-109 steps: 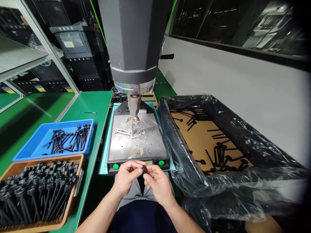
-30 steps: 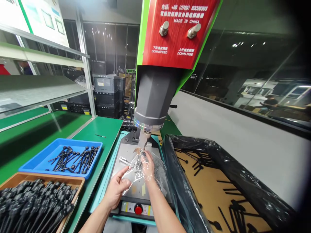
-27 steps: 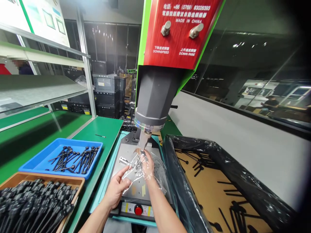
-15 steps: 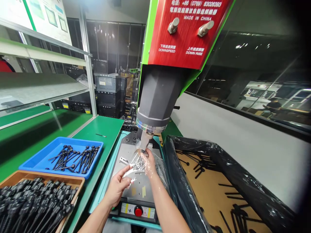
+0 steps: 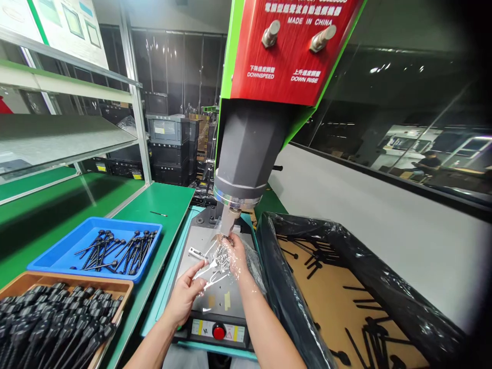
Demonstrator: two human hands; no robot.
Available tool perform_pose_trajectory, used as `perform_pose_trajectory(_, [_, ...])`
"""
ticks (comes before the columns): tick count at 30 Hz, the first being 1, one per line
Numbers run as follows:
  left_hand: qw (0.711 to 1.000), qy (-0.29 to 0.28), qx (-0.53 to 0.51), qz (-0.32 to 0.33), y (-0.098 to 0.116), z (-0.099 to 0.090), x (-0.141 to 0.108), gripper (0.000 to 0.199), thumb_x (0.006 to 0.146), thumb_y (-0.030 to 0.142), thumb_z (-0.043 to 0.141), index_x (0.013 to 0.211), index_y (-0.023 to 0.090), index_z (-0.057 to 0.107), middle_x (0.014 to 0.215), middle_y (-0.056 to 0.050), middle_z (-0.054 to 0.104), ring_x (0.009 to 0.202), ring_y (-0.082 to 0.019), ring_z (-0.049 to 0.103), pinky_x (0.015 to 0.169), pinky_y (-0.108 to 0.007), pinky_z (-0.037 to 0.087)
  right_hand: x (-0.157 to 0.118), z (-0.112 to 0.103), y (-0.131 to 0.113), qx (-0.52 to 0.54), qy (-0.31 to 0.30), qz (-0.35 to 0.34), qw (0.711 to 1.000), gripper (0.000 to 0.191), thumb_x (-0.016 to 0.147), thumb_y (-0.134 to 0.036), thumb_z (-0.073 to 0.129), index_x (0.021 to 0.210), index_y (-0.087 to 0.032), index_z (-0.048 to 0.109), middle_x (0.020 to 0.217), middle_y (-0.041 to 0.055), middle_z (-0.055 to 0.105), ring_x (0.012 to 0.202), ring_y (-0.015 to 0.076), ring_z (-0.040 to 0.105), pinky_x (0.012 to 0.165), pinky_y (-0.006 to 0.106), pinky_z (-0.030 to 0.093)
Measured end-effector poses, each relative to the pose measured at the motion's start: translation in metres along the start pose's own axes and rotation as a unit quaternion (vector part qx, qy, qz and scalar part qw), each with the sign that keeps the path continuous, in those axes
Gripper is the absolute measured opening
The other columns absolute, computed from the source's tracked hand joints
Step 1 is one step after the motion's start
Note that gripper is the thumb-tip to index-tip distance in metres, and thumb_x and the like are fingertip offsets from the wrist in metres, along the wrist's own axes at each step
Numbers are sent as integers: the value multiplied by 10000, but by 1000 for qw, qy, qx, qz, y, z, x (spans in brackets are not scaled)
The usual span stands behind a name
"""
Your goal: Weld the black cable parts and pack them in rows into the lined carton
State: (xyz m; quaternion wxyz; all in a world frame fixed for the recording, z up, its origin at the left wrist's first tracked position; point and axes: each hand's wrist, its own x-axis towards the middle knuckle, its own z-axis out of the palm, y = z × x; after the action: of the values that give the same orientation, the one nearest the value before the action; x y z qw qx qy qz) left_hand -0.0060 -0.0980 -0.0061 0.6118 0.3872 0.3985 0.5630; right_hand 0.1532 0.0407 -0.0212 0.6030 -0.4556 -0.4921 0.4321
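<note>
Metal plate (image 5: 197, 237) is shown in the head view beneath the press horn (image 5: 228, 221), with clear plastic film (image 5: 223, 260) located over it between the left hand (image 5: 183, 294), thumb and forefinger parted, and the right hand (image 5: 237, 253), whose grip cannot be determined.

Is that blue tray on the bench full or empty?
Neither: the blue tray is partly filled. Black parts lie toward its right; bare blue floor shows at left.

Trays (image 5: 57, 256) L of press (image 5: 249, 143), box (image 5: 286, 292) R
</note>
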Motion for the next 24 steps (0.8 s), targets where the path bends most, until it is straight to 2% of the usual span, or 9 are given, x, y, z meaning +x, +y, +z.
perform_pose_trajectory(4, [1000, 6, 5, 3, -4, -5, 2, 661, 709, 353, 765, 1304, 176, 537, 898, -67, 679, 699, -124, 554, 647, -231, 417, -11, -12, 25, -18, -1, -12, 1000, 544, 831, -546, 529, 1299, -267, 529, 1369, 70, 516, 1259, 225, 466, 1028, 401, 370])
perform_pose_trajectory(6, [1000, 13, 11, 6, -6, -8, 3, 681, 685, 349, 782, 1297, 172, 543, 898, -66, 677, 688, -121, 557, 660, -234, 424, -19, -21, 41, -49, -5, -23, 999, 561, 853, -583, 465, 1306, -257, 529, 1384, 77, 500, 1299, 229, 422, 1067, 434, 322])
perform_pose_trajectory(10, [999, 30, 34, 11, -10, -11, 4, 688, 661, 357, 793, 1280, 169, 560, 918, -73, 679, 654, -113, 545, 678, -250, 434, -27, -44, 64, -165, 28, -49, 985, 576, 807, -549, 512, 1238, -177, 598, 1357, 144, 503, 1293, 285, 415, 1092, 468, 283])
perform_pose_trajectory(15, [998, 32, 60, 15, -10, -9, 7, 747, 658, 422, 774, 1320, 172, 533, 817, -62, 673, 631, -130, 540, 653, -266, 437, -22, -76, 63, -287, 13, -117, 951, 448, 835, -340, 472, 1215, -153, 618, 1356, 152, 488, 1294, 266, 413, 1100, 440, 292])
perform_pose_trajectory(18, [997, 14, 65, 23, -10, -7, 12, 787, 667, 420, 769, 1363, 184, 486, 747, -33, 649, 618, -124, 523, 628, -252, 415, -10, -91, 55, -348, -3, -145, 926, 454, 845, -299, 444, 1244, -139, 592, 1362, 151, 482, 1293, 254, 414, 1096, 428, 306])
perform_pose_trajectory(21, [997, -3, 70, 34, -10, -5, 19, 793, 709, 384, 746, 1404, 179, 424, 665, 4, 599, 600, -115, 494, 629, -248, 395, 1, -100, 52, -407, -8, -130, 904, 481, 848, -273, 441, 1300, -143, 544, 1382, 140, 463, 1306, 244, 399, 1094, 410, 315])
perform_pose_trajectory(24, [996, -13, 78, 45, -13, -5, 22, 795, 742, 365, 720, 1431, 171, 374, 652, 14, 582, 605, -113, 484, 646, -253, 392, 0, -104, 57, -478, -34, -99, 872, 500, 859, -271, 452, 1336, -136, 516, 1392, 154, 451, 1321, 264, 383, 1086, 409, 319])
